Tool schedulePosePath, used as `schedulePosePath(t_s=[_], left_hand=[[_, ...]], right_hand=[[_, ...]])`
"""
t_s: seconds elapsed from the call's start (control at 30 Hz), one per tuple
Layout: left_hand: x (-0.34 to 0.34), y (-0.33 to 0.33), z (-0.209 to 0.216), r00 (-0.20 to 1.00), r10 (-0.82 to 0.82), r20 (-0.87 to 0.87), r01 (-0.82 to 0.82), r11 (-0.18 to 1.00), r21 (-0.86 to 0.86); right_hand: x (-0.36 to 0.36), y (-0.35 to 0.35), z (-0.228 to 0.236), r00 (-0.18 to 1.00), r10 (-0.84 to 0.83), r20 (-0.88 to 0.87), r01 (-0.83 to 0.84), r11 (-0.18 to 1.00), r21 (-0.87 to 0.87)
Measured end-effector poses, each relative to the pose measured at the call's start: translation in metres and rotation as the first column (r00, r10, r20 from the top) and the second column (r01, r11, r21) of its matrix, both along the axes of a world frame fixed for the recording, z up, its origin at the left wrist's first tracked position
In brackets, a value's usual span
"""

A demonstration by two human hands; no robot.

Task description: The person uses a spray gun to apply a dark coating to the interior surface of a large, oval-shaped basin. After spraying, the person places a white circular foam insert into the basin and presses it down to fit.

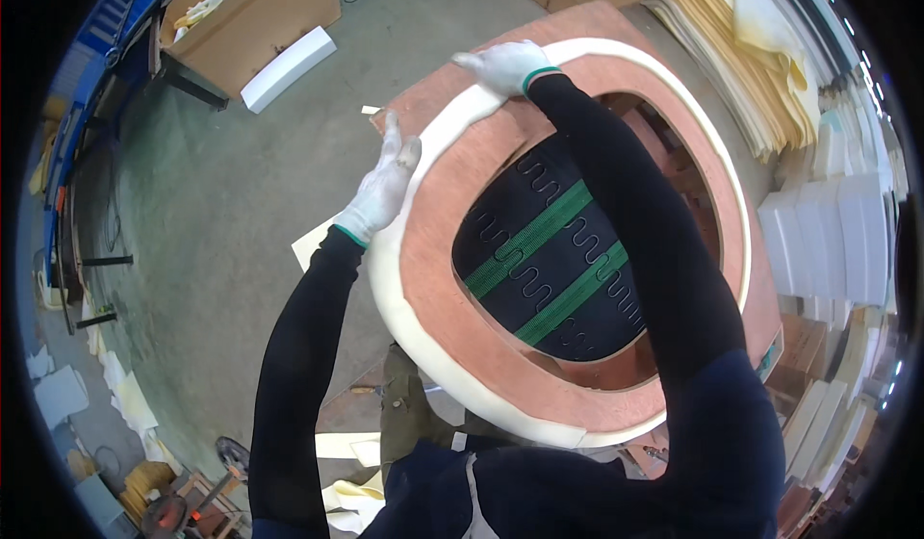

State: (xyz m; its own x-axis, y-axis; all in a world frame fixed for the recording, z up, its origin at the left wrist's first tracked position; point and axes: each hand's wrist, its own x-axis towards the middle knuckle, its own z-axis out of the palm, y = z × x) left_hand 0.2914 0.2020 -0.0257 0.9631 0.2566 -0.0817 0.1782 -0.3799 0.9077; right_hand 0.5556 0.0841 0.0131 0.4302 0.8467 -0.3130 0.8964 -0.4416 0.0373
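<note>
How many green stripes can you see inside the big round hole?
2. One green strap runs slantwise across the upper middle of the opening; the other green strap lies beside it, lower right. The right arm may hide more.

Grey concrete floor [221, 212] with foam block [287, 67]

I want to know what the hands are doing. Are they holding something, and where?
Both gloved hands, left hand and right hand, press the white foam strip at the wooden frame's far-left edge.
</note>
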Motion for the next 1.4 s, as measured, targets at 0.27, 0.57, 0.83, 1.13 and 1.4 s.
schedulePosePath(t_s=[0.27, 0.57, 0.83, 1.13, 1.4], left_hand=[[-0.035, 0.048, 0.002, 0.936, 0.348, -0.052, -0.15, 0.261, -0.954], [-0.124, 0.03, -0.012, 0.896, 0.414, 0.159, -0.343, 0.875, -0.341], [-0.128, -0.026, 0.02, 0.965, -0.247, 0.093, 0.09, 0.639, 0.764], [-0.165, -0.069, 0.028, 0.938, -0.318, 0.135, 0.127, 0.682, 0.72], [-0.216, -0.121, 0.051, 0.754, -0.657, 0.021, 0.442, 0.531, 0.723]], right_hand=[[-0.115, 0.045, 0.014, 0.99, 0.143, -0.009, -0.143, 0.98, -0.139], [-0.197, 0.036, -0.009, 0.991, 0.088, 0.104, -0.117, 0.939, 0.322], [-0.307, -0.111, 0.13, 0.857, -0.514, -0.038, 0.322, 0.477, 0.818], [-0.647, -0.307, 0.042, -0.057, -0.964, -0.258, 0.734, -0.216, 0.644], [-0.766, -0.296, -0.018, -0.587, -0.759, -0.28, 0.615, -0.644, 0.456]])
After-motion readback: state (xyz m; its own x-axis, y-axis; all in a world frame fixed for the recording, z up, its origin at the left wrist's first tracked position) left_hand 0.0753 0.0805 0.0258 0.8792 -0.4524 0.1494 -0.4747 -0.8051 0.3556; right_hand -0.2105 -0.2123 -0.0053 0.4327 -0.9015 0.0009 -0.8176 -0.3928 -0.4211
